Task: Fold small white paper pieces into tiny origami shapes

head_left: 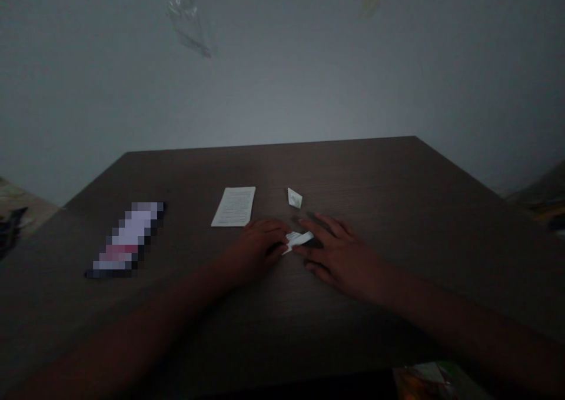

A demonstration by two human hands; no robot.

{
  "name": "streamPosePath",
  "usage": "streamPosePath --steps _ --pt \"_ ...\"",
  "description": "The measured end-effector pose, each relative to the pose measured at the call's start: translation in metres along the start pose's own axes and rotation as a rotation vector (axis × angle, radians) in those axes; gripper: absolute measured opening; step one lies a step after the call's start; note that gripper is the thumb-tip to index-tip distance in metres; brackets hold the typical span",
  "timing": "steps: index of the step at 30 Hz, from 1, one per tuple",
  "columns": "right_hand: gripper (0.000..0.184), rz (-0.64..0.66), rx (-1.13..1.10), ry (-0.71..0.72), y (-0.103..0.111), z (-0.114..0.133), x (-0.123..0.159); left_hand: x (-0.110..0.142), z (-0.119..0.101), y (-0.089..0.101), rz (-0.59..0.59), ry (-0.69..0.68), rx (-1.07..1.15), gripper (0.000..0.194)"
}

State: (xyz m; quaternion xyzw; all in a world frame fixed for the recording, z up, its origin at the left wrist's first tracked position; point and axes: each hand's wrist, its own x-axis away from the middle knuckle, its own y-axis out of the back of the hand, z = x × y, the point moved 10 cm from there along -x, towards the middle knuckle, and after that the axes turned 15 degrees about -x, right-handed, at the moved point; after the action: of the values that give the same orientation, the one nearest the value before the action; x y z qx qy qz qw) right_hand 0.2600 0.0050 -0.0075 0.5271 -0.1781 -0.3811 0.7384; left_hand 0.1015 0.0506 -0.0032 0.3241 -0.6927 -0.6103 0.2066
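A small folded piece of white paper [296,240] lies on the dark table between my hands. My left hand [261,245] grips its left end, with the fingers closed around the edge. On the other side, my right hand [338,248] has its fingers spread, the thumb and fingertips close to or touching the paper's right part. Just beyond the hands sits a small folded paper shape [295,198] with pointed corners. A stack of printed paper sheets [235,206] rests past my left hand, its lower edge near the knuckles.
On the left of the brown table [353,176] lies a phone [128,238] with its screen blurred out. A pale wall [286,76] rises behind the table's far edge. Something colourful [426,379] shows below the near edge at the right.
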Motion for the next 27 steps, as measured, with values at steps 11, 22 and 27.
streamPosePath --steps 11,22,27 --pt "0.050 0.043 -0.009 -0.050 -0.002 -0.013 0.003 -0.001 0.003 -0.002 0.035 0.053 -0.031 0.023" --pt "0.068 0.064 0.028 -0.191 0.005 -0.047 0.001 0.000 0.008 -0.001 0.015 0.043 -0.070 0.018" --pt "0.063 0.031 0.040 -0.205 0.008 -0.044 -0.006 0.002 0.008 -0.002 -0.009 0.052 -0.073 0.017"
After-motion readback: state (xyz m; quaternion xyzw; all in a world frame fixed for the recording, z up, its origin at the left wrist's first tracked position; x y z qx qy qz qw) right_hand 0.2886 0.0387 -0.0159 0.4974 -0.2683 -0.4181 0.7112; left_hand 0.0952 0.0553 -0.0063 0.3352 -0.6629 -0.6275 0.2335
